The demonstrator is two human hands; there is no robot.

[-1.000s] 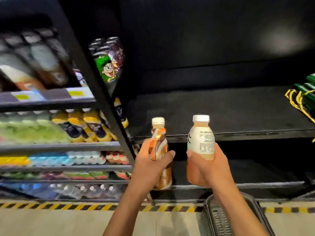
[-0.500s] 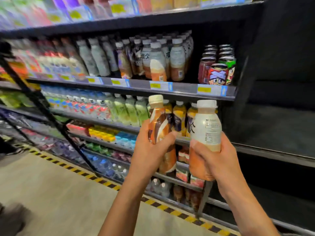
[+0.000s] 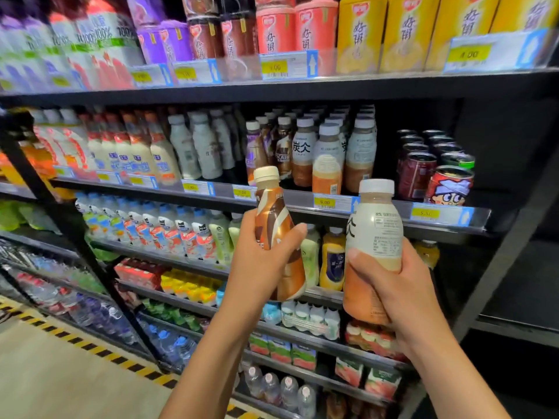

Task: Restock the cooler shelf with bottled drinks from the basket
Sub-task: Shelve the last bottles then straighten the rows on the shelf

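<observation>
In the head view, the left hand [image 3: 260, 267] sat a little left of centre. Its fingers and thumb were wrapped round the lower half of a brown bottle [image 3: 273, 222] with a cream cap, which leaned slightly to the left above the fist. The right hand [image 3: 402, 294], right of centre and a touch lower, gripped the peach-coloured base of a white bottle [image 3: 375, 234]. Its thumb lay across the front, and the printed label faced the camera. The two hands were near each other but apart, with the bottles side by side and not touching. Both bottles were held up in front of the cooler [image 3: 502, 252], their caps about level with the front edge of the middle shelf [image 3: 329, 204]. On that shelf behind them, in the centre of the frame, stood rows of capped bottles [image 3: 328, 155]. To the right of those were dark cans [image 3: 435, 170], the front one printed with a cartoon face. Yellow cartons [image 3: 402, 31] and red ones lined the top shelf [image 3: 332, 86] in the upper right. Lower shelves [image 3: 169, 258] at left held blurred rows of small bottles. Black and yellow striped tape [image 3: 90, 347] ran along the floor at lower left.
</observation>
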